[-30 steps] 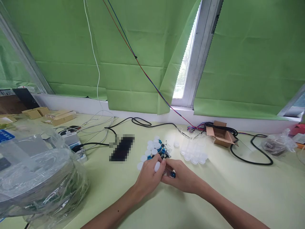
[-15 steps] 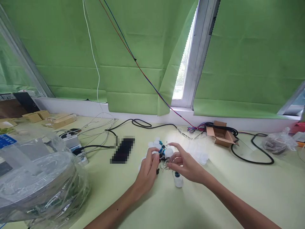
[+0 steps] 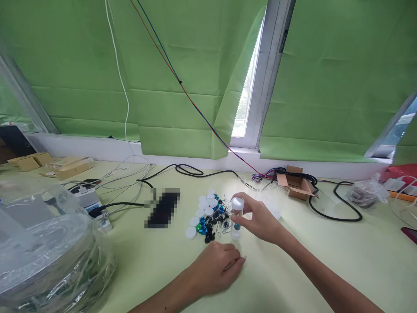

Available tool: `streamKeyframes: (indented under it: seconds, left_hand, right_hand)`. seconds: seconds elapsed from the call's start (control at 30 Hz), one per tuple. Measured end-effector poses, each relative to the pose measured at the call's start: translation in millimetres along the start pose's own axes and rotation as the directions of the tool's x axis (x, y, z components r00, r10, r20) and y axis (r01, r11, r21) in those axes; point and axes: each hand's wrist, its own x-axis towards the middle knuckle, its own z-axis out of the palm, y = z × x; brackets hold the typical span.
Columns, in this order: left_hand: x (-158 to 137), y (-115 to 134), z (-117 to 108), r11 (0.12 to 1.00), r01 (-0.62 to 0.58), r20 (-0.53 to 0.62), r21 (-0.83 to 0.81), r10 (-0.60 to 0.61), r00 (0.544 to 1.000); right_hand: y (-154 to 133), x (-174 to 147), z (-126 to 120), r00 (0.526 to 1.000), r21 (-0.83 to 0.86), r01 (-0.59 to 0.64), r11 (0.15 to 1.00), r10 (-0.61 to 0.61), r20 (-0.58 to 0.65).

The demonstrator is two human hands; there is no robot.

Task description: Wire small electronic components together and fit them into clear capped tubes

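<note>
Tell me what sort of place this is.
Likely a workroom: small parts are spread over a table, a black cable runs behind them, and green blinds hang beyond.

From my end I see green blinds (image 3: 182, 113) covering most of the far side, creased crosswise, with zigzag-cut edges. Between two of them a grey window frame (image 3: 267, 74) leans slightly, and beside it a narrow strip of glass (image 3: 241, 115) lets in white daylight; I can't make out the outdoors clearly. Beneath runs a white sill (image 3: 81, 145), and below that a pale yellow-green tabletop (image 3: 140, 261) spreads toward me.
</note>
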Motion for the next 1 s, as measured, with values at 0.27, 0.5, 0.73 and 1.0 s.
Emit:
streamKeyframes:
  seconds: [0.27,0.5,0.73,1.0]
  left_hand:
    - [0,-2,3,1.0,-0.021,-0.003,0.009,0.021,1.0]
    - [1,-4,1,0.999,-0.038,0.005,0.009,0.038,0.999]
    - [-1,-6,4,0.999,-0.042,-0.001,0.018,0.042,0.999]
    - [-1,-7,4,0.998,-0.054,0.018,0.041,0.054,0.998]
  right_hand:
    - [-2,62,4,0.954,-0.456,0.083,0.886,-0.204,-0.221]
    - [11,113,-4,0.99,-0.741,-0.029,0.671,-0.081,-0.112]
    - [28,131,-4,0.993,-0.814,-0.103,0.572,0.008,-0.12]
    - [35,135,-4,0.985,-0.833,-0.168,0.527,0.111,-0.128]
